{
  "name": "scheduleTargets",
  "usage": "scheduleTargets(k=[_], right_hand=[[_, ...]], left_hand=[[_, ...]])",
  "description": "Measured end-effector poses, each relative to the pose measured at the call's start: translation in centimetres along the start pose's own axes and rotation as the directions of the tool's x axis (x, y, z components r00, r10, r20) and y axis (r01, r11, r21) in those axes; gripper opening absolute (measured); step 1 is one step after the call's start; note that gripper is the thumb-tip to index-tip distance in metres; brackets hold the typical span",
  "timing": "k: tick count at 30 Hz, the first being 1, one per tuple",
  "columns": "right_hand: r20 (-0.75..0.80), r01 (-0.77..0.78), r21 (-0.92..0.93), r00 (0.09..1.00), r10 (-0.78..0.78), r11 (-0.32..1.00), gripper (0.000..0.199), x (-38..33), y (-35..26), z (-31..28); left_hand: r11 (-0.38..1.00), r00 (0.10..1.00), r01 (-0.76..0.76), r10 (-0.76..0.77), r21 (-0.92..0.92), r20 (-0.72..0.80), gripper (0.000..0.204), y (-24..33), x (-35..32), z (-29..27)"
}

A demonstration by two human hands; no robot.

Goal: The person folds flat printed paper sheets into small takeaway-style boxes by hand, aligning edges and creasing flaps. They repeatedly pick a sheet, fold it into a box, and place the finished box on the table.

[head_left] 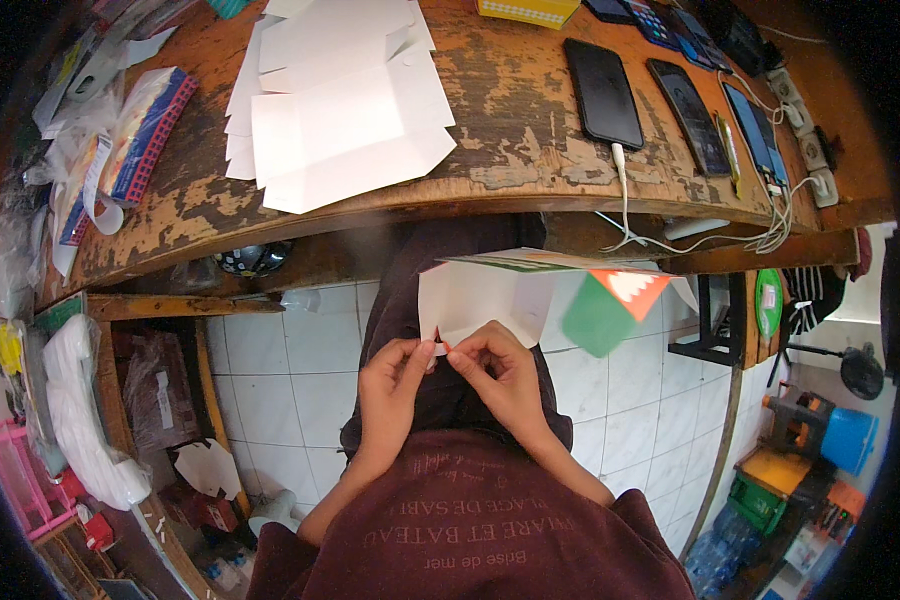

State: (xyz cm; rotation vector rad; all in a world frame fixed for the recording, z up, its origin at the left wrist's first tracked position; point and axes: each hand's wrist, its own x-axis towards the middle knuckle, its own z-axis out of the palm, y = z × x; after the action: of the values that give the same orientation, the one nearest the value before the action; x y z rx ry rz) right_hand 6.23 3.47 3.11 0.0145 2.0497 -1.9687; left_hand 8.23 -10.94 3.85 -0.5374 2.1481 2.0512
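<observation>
Over my lap I hold a partly folded carton [495,295], white inside with green and orange print outside. My left hand [395,385] is closed, its thumb and forefinger pinching a small white tab at the carton's near left edge. Right beside it, my right hand [500,375] is closed too, with thumb and fingertips pinching the same edge. The fingertips almost meet there, and a small bit of red shows between them. On the wooden table [515,150] ahead lies a stack of flat white carton blanks [345,130].
Several phones, among them a black one [603,92] on a white cable [625,190], lie at the table's right near a power strip [815,150]. Blue-and-yellow packages [145,135] and plastic wrap sit at the left. A yellow box [530,10] stands at the back.
</observation>
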Motion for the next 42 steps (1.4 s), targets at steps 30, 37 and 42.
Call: scheduleTargets(k=[30, 37, 42], right_hand=[[0.159, 0.324, -0.500, 0.946, -0.282, 0.803, 0.028, -0.6, 0.1, 0.2], [0.117, 0.403, -0.504, 0.908, -0.401, 0.764, 0.013, -0.3, 0.6, 0.9], [0.155, 0.509, -0.683, 0.802, -0.577, 0.524, 0.015, 0.0, 4.0, 0.9]], left_hand=[[0.951, 0.987, -0.153, 0.162, 0.269, -0.010, 0.027, 1.5, -1.0, 0.4], [0.869, 0.955, -0.273, 0.295, 0.412, 0.011, 0.032, 1.3, -1.5, 0.4], [0.843, 0.963, -0.253, 0.267, 0.475, 0.039, 0.034, 1.4, -1.6, 0.5]])
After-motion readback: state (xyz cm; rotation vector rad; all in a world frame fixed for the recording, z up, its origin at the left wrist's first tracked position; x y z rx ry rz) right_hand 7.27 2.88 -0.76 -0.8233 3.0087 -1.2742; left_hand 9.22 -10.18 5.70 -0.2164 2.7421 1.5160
